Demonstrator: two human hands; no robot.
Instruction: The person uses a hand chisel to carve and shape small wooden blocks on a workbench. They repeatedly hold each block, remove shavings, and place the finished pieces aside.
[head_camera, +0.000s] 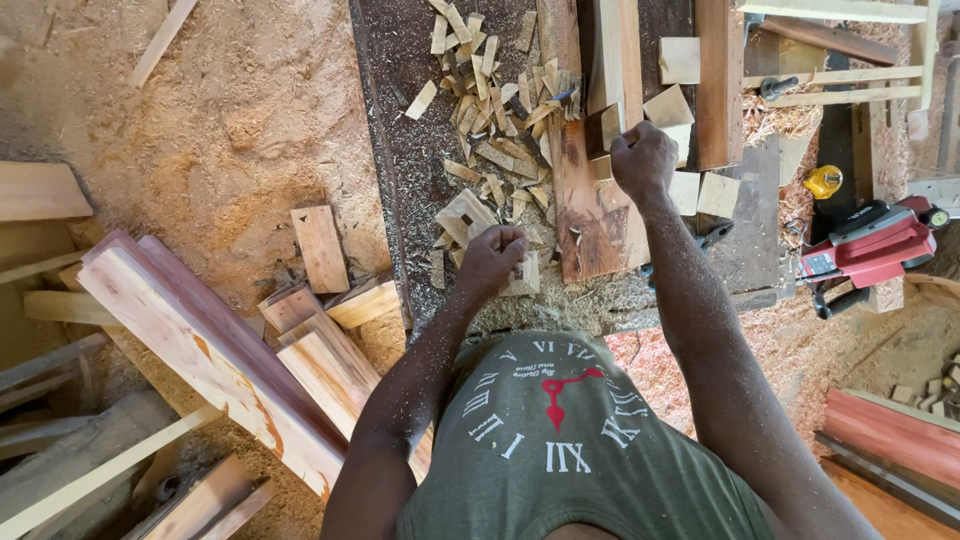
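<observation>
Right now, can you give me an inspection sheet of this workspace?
Surface: dark workbench, coated in sawdust and shavings.
Job's things: reddish board lying on the bench under the right hand; small wood block by the left hand.
Clutter: heap of offcuts; square blocks; yellow tape measure; red power tool.
Hands: left hand closed at the small block; right hand fisted over the board, what it grips is hidden.
Cables: nothing seen.
Surroundings: sawdust floor; stacked planks at left; red boards at right.
</observation>
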